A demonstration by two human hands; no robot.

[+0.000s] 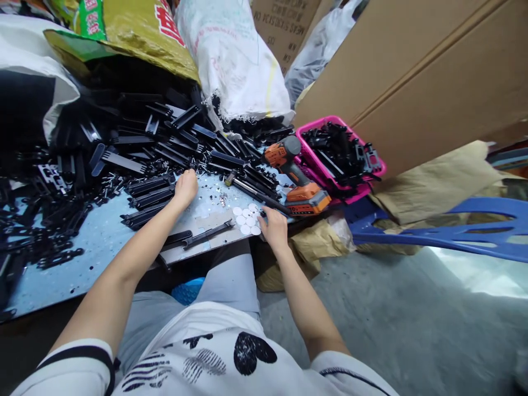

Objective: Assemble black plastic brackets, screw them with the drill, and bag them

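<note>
My left hand (185, 187) rests knuckles-up on the pale blue tabletop (99, 236), its fingers curled down among small screws beside a row of long black plastic parts (150, 192). What the curled fingers hold is hidden. My right hand (273, 226) lies near the table's front edge, fingers closed next to a cluster of small white discs (246, 219), close to the end of a long black bar (258, 195). A flat black bracket (206, 235) lies between my two hands.
An orange cordless drill (295, 176) stands right of my hands. A pink basket (373, 162) holds black parts. A big heap of black parts (124, 137) covers the table's back and left. Sacks (235, 60), cardboard boxes (416, 77) and a blue plastic chair (454, 231) surround the table.
</note>
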